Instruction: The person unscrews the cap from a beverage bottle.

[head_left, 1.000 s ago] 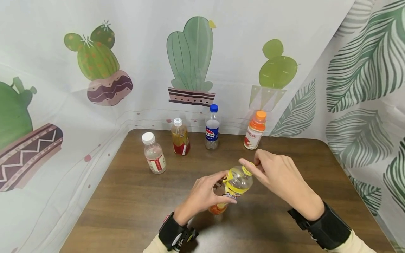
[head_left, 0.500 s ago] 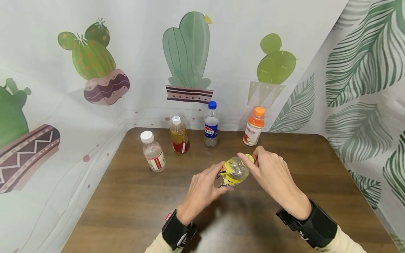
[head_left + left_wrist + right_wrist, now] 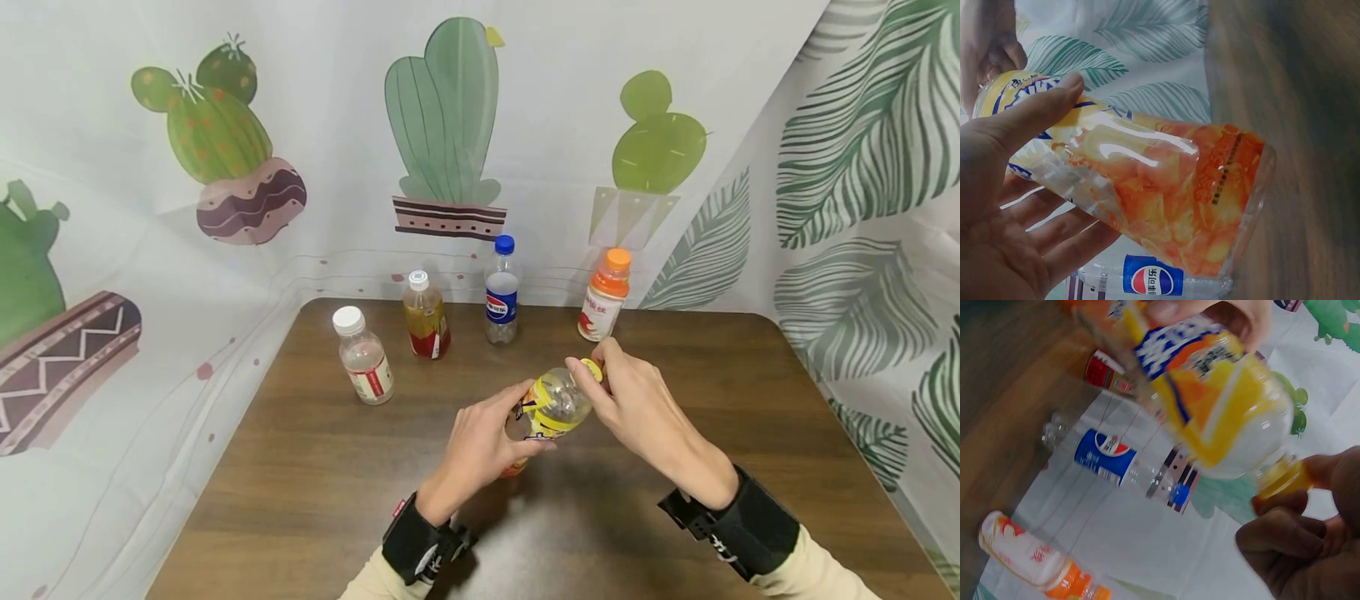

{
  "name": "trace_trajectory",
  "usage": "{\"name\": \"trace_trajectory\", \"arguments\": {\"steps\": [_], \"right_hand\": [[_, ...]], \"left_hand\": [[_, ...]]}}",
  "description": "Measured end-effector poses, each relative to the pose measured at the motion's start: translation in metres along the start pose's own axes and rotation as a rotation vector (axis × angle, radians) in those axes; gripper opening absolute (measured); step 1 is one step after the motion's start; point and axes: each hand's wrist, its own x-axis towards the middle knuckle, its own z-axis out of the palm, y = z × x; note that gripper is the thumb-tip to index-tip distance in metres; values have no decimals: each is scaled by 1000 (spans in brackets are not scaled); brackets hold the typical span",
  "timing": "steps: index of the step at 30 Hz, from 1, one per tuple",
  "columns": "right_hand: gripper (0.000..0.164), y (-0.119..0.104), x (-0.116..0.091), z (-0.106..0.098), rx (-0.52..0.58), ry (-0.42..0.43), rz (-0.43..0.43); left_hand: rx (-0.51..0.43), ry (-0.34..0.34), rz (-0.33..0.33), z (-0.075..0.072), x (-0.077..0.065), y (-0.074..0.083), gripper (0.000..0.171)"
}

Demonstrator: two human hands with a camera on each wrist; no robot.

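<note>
A clear plastic bottle (image 3: 564, 398) with a yellow and orange label is held tilted above the table, its neck toward the right hand. My left hand (image 3: 480, 442) grips it round the label, thumb on the near side and fingers on the far side, as the left wrist view shows. My right hand (image 3: 641, 408) pinches the yellow cap (image 3: 1285, 478) between thumb and curled fingers. In the right wrist view the cap is at the bottle's mouth; whether it is loose I cannot tell. The orange lower label (image 3: 1204, 187) shows in the left wrist view.
Along the back of the brown table (image 3: 300, 467) stand a white-capped bottle (image 3: 366, 367), an amber bottle (image 3: 426, 321), a blue-capped Pepsi bottle (image 3: 501, 292) and an orange-capped white bottle (image 3: 602, 300). A cloth (image 3: 337, 125) printed with cacti hangs behind them.
Over the last second both hands and the bottle have shifted slightly up in the head view, and the bottle leans over more. The right hand stays at the cap throughout.
</note>
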Motion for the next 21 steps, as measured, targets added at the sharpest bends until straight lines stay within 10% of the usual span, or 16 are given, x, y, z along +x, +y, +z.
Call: {"name": "trace_trajectory", "arguments": {"steps": [13,21], "right_hand": [[14,11,5,-15,-61,-84,-365],[15,17,4,-16,-49,-175,-339]], "left_hand": [[-353,-314,-64,-17,7,-5,75],[-374,-357,-70,-11,5,-9,75]]}}
